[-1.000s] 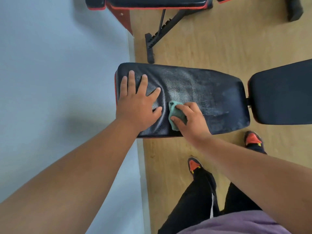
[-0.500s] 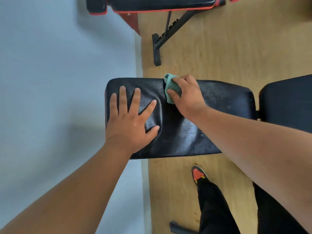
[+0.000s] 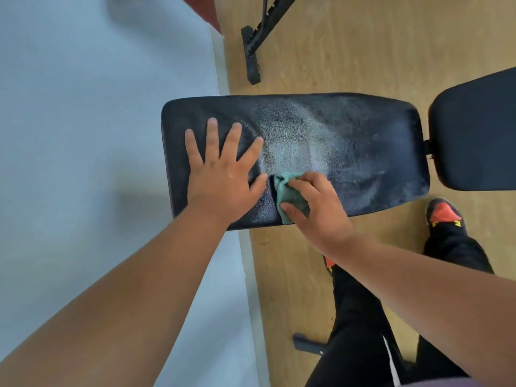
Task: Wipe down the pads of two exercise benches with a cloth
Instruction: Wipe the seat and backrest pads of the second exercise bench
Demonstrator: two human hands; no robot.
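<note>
While the wooden floor (image 3: pixel 363 51) and the pale wall (image 3: pixel 83 107) fill most of the view, the work sits on the long black bench pad (image 3: pixel 349 129), which lies crosswise with a second pad (image 3: pixel 474 135) just beside its right end. Part of another bench's black frame (image 3: pixel 254 37) shows at the top. A hazy, streaked sheen covers the middle and right of the long pad, which suggests that stretch needs more passes. The left hand (image 3: pixel 220 174) rests flat on the pad's left part, fingers straight and spread, bracing it. The right hand (image 3: pixel 315 208) grips the bunched green cloth (image 3: pixel 287 196), fingers and thumb curled round it, pressing it on the pad near the front edge, just beside the left thumb. To wipe well, I judge overlapping front-to-back strokes working rightward are best, with steady pressure and the cloth refolded to a clean face.
</note>
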